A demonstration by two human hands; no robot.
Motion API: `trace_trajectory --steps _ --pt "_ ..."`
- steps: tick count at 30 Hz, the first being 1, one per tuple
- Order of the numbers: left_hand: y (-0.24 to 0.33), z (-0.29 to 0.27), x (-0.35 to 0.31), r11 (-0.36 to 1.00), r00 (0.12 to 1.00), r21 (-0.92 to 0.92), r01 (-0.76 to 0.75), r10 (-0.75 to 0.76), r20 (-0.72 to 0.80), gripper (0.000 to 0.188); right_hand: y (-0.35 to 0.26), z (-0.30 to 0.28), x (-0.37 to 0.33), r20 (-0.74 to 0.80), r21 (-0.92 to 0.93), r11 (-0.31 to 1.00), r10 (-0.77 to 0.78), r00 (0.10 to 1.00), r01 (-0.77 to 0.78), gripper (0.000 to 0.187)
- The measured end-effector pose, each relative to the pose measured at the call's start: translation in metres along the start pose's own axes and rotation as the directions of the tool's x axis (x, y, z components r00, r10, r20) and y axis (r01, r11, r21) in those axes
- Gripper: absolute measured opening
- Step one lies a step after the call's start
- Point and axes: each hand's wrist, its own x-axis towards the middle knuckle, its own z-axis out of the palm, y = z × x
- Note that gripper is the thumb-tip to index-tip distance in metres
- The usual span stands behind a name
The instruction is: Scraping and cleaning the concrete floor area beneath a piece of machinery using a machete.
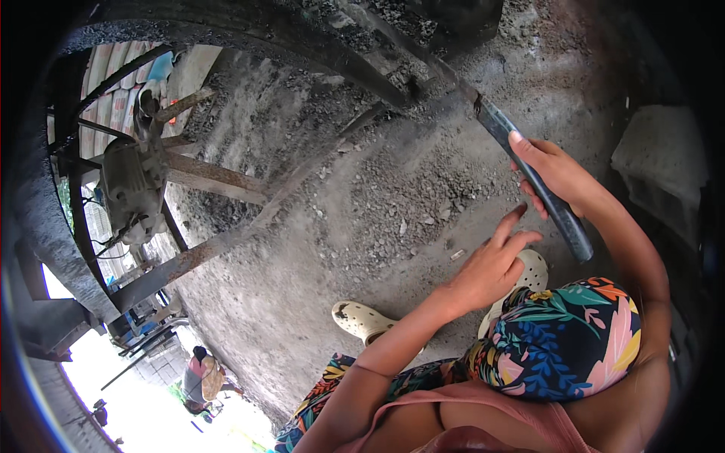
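Observation:
My right hand (557, 172) is wrapped round the thick dark handle of a long-bladed knife (535, 181), thumb lying along the top. The narrow, grimy blade runs from the handle away to the upper left, over the dusty ground; its far end is cut off at the picture's edge. Lower and to the left, my left hand (487, 273) is held just short of the handle, holding nothing. Its index finger reaches out, with a dark smudge at the tip, and the other fingers are partly bent.
Sooty metal beams (226, 245) cross on the left, beside a dusty motor (128, 177). Grey rubble (408, 204) covers the ground ahead of my cream clogs (361, 320). A pale block (661, 151) stands at the right. Far off at lower left, another person (202, 377) bends down.

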Motion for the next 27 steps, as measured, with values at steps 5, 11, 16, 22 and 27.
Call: trace_trajectory --steps 5,11,16,22,27 --pt "0.01 0.0 0.006 0.888 0.995 -0.458 0.047 -0.002 0.099 0.034 0.014 0.005 -0.002 0.03 -0.031 0.989 -0.142 0.989 0.143 0.059" --pt "0.013 0.012 0.004 0.616 0.99 -0.776 0.136 -0.062 0.125 0.038 0.004 0.001 -0.007 0.103 0.019 1.0 -0.005 0.995 0.003 0.064" --pt "0.014 0.008 0.004 0.596 0.99 -0.791 0.137 -0.074 0.116 0.04 0.014 0.012 -0.008 0.067 0.019 0.99 -0.143 0.987 0.142 0.062" --pt "0.022 0.001 0.001 0.606 0.982 -0.773 0.189 -0.112 0.152 0.042 0.02 0.016 0.0 0.02 0.027 0.997 -0.076 0.997 0.076 0.058" --pt "0.008 0.003 0.0 0.633 0.99 -0.762 0.132 -0.119 0.072 0.039 0.027 0.027 0.006 -0.021 0.02 0.963 -0.267 0.964 0.267 0.055"
